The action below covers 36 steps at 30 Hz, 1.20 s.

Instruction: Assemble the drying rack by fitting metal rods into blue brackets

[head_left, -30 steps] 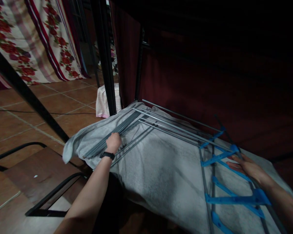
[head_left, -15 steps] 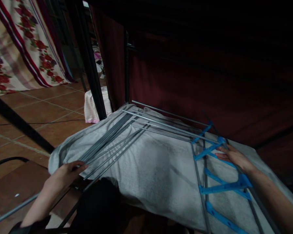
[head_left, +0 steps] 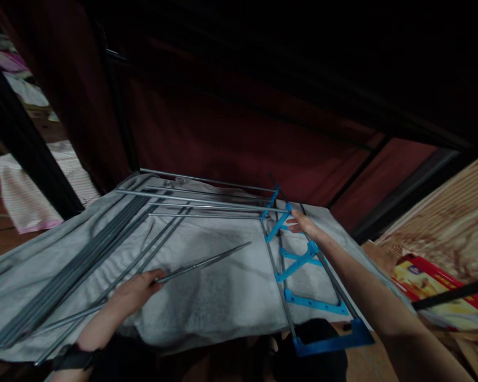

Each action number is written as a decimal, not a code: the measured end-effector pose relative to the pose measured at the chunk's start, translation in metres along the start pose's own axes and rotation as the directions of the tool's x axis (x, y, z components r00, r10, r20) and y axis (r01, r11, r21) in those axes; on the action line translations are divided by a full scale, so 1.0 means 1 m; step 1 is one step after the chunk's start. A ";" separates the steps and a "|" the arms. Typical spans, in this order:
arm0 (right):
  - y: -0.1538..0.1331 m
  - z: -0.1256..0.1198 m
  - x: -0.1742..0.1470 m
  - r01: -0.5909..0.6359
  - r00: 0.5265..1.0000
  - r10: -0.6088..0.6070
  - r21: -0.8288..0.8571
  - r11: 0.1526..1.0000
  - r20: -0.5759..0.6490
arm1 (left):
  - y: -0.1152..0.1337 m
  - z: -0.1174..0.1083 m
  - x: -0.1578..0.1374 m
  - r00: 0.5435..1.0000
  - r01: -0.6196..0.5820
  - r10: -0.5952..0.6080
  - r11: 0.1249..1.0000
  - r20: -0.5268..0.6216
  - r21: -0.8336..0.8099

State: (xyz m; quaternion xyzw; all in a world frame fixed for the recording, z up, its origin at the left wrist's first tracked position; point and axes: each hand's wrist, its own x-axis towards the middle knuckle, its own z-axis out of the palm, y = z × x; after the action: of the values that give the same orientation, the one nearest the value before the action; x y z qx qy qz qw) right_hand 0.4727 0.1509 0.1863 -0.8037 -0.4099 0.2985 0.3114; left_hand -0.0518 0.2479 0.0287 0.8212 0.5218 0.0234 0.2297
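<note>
My left hand [head_left: 137, 291] is closed around a thin grey metal rod [head_left: 207, 261], whose far end slants up to the right above the grey cloth. Beneath and left of that hand lies a bundle of similar rods [head_left: 91, 249]. At the right, my right hand [head_left: 304, 225] touches a blue plastic connector [head_left: 289, 207] at the upper part of a frame; its fingers look partly bent, and what they grip is hidden. The frame joins grey tubes with several blue connectors [head_left: 297, 261]. Several long rods [head_left: 207, 201] run leftward from its upper end.
Grey cloth [head_left: 223, 307] covers the work surface. Dark red fabric [head_left: 223, 127] and black posts [head_left: 119, 122] stand behind it. A striped cloth [head_left: 27, 185] hangs at the left. A red and yellow package [head_left: 434, 281] lies at the right, beside a wood-grained panel [head_left: 458, 207].
My left hand has moved right from the rod bundle and now holds one rod raised over the cloth. The camera view has turned right. My right hand stays at the blue-jointed frame.
</note>
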 end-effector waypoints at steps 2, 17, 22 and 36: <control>-0.001 0.000 0.000 0.018 1.000 -0.017 -0.066 0.998 0.006 | 0.012 0.008 0.012 0.997 -0.034 0.034 0.999 0.064 0.009; -0.010 -0.005 -0.010 -0.030 0.996 -0.007 -0.399 0.916 -0.092 | 0.093 0.009 -0.003 0.964 -0.261 0.265 0.962 0.040 -0.074; -0.006 -0.011 -0.028 -0.062 0.987 -0.032 -0.563 0.824 -0.156 | 0.102 0.014 -0.018 0.961 -0.272 0.275 0.960 0.035 -0.071; 0.022 -0.012 -0.078 -0.161 0.970 -0.014 -0.686 0.709 -0.241 | 0.099 0.027 0.000 0.986 -0.167 0.163 0.979 0.047 0.114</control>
State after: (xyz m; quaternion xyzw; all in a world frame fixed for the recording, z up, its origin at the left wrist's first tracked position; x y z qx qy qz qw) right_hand 0.4540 0.0720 0.1953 -0.9060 -0.4212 0.0385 0.0162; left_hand 0.0397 0.2036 0.0447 0.8741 0.4480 -0.0038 0.1879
